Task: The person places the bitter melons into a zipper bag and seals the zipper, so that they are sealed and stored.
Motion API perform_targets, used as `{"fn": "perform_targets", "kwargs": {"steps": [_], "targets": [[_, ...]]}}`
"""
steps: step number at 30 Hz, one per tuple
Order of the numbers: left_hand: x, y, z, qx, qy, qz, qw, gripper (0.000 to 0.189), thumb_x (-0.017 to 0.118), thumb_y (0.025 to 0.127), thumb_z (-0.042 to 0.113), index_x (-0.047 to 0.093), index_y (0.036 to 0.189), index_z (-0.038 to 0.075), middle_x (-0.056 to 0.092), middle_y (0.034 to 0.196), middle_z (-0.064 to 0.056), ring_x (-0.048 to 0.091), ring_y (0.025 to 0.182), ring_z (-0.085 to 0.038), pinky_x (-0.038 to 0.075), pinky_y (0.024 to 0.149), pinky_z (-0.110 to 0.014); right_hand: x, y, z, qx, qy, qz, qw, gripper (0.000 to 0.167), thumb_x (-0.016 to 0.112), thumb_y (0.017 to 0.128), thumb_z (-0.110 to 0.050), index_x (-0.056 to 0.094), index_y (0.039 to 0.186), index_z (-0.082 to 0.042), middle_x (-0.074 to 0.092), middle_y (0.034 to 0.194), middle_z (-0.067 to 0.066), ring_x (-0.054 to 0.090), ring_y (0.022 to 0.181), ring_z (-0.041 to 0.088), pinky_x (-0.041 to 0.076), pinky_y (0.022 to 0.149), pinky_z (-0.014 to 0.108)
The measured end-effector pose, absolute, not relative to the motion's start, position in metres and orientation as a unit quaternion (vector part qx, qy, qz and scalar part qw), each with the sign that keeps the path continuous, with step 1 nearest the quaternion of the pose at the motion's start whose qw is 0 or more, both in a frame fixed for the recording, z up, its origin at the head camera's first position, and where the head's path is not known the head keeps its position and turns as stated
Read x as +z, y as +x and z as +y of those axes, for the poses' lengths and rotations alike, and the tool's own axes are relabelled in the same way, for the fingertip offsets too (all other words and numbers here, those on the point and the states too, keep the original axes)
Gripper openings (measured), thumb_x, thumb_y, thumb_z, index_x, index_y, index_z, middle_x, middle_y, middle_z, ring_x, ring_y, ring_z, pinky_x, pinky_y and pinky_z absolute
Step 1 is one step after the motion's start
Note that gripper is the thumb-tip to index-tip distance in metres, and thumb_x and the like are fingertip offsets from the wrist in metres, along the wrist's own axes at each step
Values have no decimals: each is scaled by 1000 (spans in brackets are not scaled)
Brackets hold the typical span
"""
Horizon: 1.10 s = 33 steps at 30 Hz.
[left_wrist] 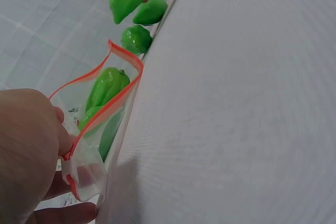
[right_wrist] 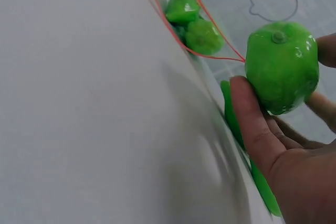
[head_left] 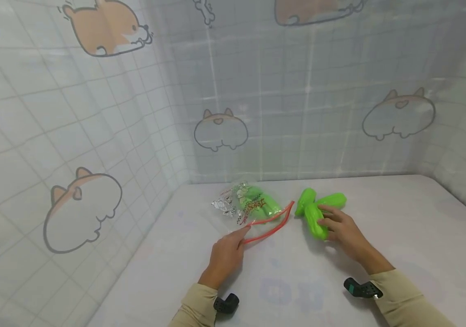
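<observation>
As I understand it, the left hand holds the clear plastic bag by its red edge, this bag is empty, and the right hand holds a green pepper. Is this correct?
The bag is not empty: the left wrist view shows green peppers inside the clear plastic bag. The rest stands: the left hand holds it by its red edge, and the right hand holds a green pepper.

Illegible red lettering (head_left: 255, 205) on clear bag (head_left: 229, 200)

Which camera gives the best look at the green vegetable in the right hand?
The right wrist view: the green vegetable appears largest there, one rounded end facing the camera. The head view shows it small and lengthwise; the left wrist view shows its side, cut off by the top edge.
</observation>
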<state>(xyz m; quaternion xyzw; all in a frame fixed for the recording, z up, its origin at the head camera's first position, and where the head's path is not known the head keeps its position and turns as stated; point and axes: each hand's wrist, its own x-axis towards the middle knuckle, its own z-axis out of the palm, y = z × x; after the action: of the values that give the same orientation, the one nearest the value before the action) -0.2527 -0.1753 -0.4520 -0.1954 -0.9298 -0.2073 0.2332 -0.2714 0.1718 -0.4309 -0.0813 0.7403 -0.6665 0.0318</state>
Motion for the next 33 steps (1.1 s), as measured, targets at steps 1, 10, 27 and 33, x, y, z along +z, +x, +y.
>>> {"fn": "perform_targets", "kwargs": {"steps": [1, 10, 27, 33], "targets": [[-452, -253, -175, -208, -196, -929, 235, 44, 66, 89, 2, 68, 131, 15, 72, 119, -5, 70, 104, -26, 57, 73, -47, -432, -271, 171, -667, -84, 739, 33, 64, 60, 99, -21, 33, 155, -4, 31, 153, 32, 45, 129, 40, 55, 83, 35], [-447, -252, -174, -200, -196, -925, 257, 44, 66, 87, 0, 69, 129, 14, 72, 117, -5, 71, 100, -27, 57, 67, -46, -435, -271, 164, -645, -106, 755, 52, 65, 63, 98, -25, 37, 154, -5, 36, 152, 30, 48, 130, 38, 53, 89, 35], [-452, -252, -173, -225, -200, -923, 238, 45, 63, 89, -3, 68, 130, 11, 71, 121, -7, 68, 109, -26, 57, 82, -46, -440, -267, 142, -578, -181, 792, 76, 64, 69, 92, -25, 47, 151, -12, 42, 154, 15, 40, 137, 40, 45, 98, 41], [-453, -251, -175, -223, -198, -926, 232, 43, 62, 91, -1, 67, 131, 12, 70, 122, -7, 69, 108, -25, 57, 81, -45, -443, -269, 128, -579, -208, 783, 94, 72, 72, 90, -23, 41, 152, -8, 46, 149, 18, 44, 136, 39, 41, 104, 44]]}}
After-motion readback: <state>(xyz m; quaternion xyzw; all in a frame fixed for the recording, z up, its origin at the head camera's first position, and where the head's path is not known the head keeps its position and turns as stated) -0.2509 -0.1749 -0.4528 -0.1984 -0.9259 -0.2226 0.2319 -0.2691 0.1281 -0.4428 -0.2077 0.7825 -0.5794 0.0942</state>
